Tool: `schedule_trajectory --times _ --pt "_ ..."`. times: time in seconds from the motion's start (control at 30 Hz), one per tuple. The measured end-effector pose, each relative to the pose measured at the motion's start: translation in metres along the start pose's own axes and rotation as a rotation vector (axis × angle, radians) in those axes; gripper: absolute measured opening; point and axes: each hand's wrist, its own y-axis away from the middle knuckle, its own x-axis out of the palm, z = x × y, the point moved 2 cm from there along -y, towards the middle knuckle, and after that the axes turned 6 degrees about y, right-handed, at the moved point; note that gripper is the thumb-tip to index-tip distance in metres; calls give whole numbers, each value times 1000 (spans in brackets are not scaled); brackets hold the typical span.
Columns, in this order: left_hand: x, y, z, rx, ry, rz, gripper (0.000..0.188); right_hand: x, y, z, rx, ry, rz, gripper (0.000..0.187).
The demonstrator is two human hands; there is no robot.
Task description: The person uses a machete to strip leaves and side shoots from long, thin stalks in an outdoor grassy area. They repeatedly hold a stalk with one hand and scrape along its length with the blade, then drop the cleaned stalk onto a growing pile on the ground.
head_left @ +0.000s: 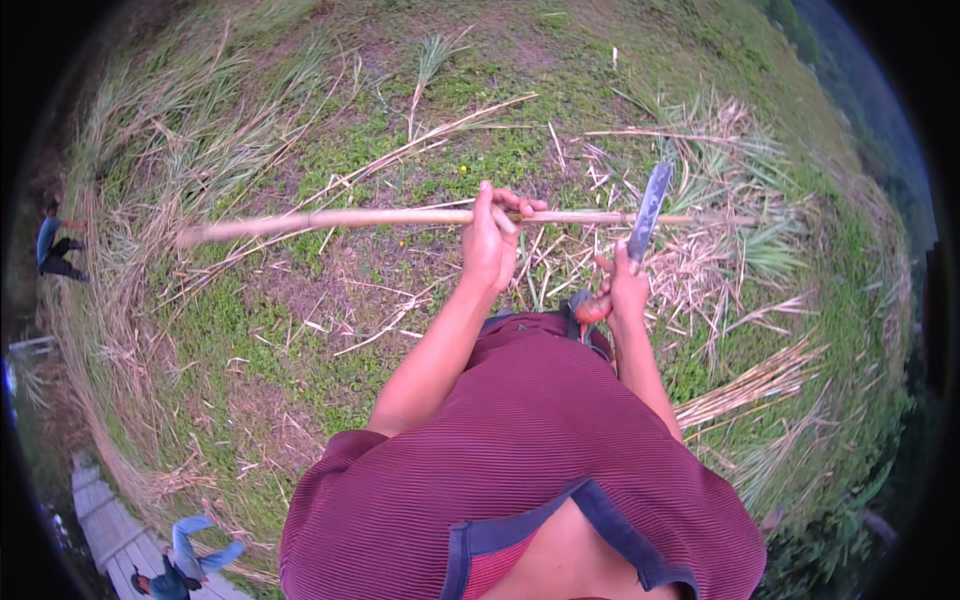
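Stalk (390, 216), one, in left fingers (534, 206); one knife (651, 206), right fingers (622, 263).

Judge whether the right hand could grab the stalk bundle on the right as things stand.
Probably not: the right hand grips the knife, so it isn't free, though the stalk bundle lies mostly uncovered.

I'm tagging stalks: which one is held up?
The long pale stalk in the left hand, passing behind the knife blade; the others, like the pile at right, lie on grass.

Patchy green grass (225, 325), soft daylight
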Motion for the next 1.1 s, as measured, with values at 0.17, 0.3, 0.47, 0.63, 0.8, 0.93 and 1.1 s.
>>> schedule_trajectory --times 0.17,0.3,0.47,0.63,0.8,0.93,1.1 --pt "17 15 -46 338 -79 -125 37 23 -34 23 -26 -431 2 40" --pt "-22 14 -91 373 -11 -72 43 35 -44 30 -68 -222 -14 32" --pt "4 11 -96 456 -76 -100 43 46 18 31 -467 715 47 36" --pt "23 5 -102 454 -87 -126 43 56 102 30 -785 930 212 30" --pt "32 11 -116 486 -124 -276 41 2 34 -17 -477 1060 -39 28" --pt "35 11 -123 494 -123 -270 42 -26 28 -13 -390 1072 -165 29" --pt "34 14 -132 515 -106 -269 44 3 56 -22 -791 1056 -56 31"
